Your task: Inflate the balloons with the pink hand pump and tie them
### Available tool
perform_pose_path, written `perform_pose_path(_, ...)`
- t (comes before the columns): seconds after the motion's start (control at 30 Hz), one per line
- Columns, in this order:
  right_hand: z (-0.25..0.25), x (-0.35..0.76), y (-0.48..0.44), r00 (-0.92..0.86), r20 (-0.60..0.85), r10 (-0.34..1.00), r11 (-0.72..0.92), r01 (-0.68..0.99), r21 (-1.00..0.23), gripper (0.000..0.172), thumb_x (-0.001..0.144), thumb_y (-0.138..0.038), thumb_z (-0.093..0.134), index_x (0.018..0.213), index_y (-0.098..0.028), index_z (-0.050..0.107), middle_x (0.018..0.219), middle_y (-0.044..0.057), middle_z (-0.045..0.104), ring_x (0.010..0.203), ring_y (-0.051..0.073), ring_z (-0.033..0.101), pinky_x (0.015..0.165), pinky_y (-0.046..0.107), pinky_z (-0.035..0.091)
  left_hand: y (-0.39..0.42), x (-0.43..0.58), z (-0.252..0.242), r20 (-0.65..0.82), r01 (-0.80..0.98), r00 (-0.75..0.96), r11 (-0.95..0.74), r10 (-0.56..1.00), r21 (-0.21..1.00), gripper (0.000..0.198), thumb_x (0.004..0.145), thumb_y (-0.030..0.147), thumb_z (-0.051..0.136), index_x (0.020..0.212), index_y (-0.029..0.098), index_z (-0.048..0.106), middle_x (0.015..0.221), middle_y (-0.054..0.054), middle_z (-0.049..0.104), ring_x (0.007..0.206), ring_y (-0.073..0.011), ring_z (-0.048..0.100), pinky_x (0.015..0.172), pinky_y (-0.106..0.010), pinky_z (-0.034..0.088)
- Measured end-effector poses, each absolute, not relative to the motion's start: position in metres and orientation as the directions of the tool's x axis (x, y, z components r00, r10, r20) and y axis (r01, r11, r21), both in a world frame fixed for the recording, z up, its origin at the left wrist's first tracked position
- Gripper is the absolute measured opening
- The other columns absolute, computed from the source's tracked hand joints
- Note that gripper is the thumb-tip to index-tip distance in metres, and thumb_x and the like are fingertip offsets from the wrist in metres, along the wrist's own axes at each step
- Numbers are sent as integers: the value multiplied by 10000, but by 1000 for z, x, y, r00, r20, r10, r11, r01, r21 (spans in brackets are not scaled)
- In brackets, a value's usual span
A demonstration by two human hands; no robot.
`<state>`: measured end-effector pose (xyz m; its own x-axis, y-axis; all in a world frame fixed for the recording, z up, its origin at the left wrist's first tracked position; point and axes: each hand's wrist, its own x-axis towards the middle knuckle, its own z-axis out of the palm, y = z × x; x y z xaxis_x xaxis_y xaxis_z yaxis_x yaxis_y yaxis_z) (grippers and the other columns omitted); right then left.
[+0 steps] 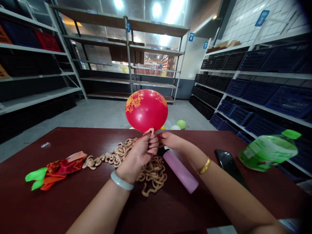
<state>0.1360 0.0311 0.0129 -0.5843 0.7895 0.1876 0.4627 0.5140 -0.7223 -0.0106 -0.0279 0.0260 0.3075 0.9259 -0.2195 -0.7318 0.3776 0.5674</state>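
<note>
A red-brown table point(56, 208) is standing below a printed red balloon point(146, 111). Tan curls point(154, 173) are lying heaped beneath the left hand point(145, 149), which is pinching the balloon's neck; the right hand point(171, 140) is hovering just beside, its grip impossible to tell.

Bare counter point(58, 211) offers passage left of the left forearm point(102, 208), this side of the limp balloons point(69, 165). Tan curls point(153, 175) and a pink cylinder point(180, 170) obstruct the middle; a phone point(227, 162) and jug point(268, 152) crowd the right; the inflated balloon point(146, 110) blocks the way ahead.
</note>
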Motion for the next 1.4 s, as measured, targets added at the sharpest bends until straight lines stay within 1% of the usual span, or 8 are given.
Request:
perform_pose_path(0.2,18,112,31,-789,-10,614,72,69,-995,466,1003,-124,289,1222,-243,682,876,43,721,999,132,693,868,255,553,-42,-9,38,-233,-751,519,569,822,335,289,897,142,612,707,180,398,588,64,307,394,-13,314,339,-91,176)
perform_pose_path(0.33,19,110,29,-820,-46,571,-237,-111,-965,361,929,-107,373,1067,-232,682,898,40,687,1005,138,673,860,251,554,-46,-10,38,-229,-766,543,589,808,259,281,871,110,607,709,184,390,583,58,320,389,-17,342,328,-82,167)
perform_pose_path(0.43,12,107,34,-776,4,630,-266,-221,-938,172,832,-103,536,863,-228,651,836,-4,646,817,121,647,770,220,565,-46,-12,39,-224,-775,542,585,810,240,242,915,101,545,733,182,407,583,60,331,388,-23,347,329,-86,181)
perform_pose_path(0.67,1,116,42,-576,0,817,-183,-260,-948,112,803,-274,698,890,-216,736,873,31,712,758,168,666,716,306,571,-30,-28,32,-153,-803,459,482,875,350,228,974,115,469,752,161,440,630,52,348,442,-33,396,359,-104,238)
perform_pose_path(0.83,3,134,36,-400,-33,916,-127,-211,-969,141,752,-286,762,827,-169,789,748,18,697,587,96,536,574,245,485,-19,-26,19,-148,-707,328,346,933,617,262,940,165,560,715,170,426,614,72,309,423,-28,298,360,-126,208)
perform_pose_path(0.93,6,138,29,-324,133,937,125,-46,-991,180,787,-287,717,887,-175,817,763,33,731,588,118,558,550,262,473,-16,-20,15,-136,-600,153,201,979,774,325,887,270,661,703,183,408,584,90,307,410,-22,230,363,-128,167)
perform_pose_path(1.13,17,139,9,-253,674,694,717,322,-618,217,902,-196,615,943,-245,822,919,51,784,860,188,703,807,323,532,-16,-13,10,-111,-515,37,114,993,849,419,756,387,755,703,214,377,549,111,292,408,-32,228,388,-152,155)
perform_pose_path(1.4,19,130,-11,-312,722,618,778,379,-502,169,941,-196,610,923,-201,779,889,59,755,804,173,693,759,290,544,-17,3,-1,-36,-426,-85,-4,996,905,314,732,420,755,834,199,557,592,54,528,487,-99,484,444,-189,314)
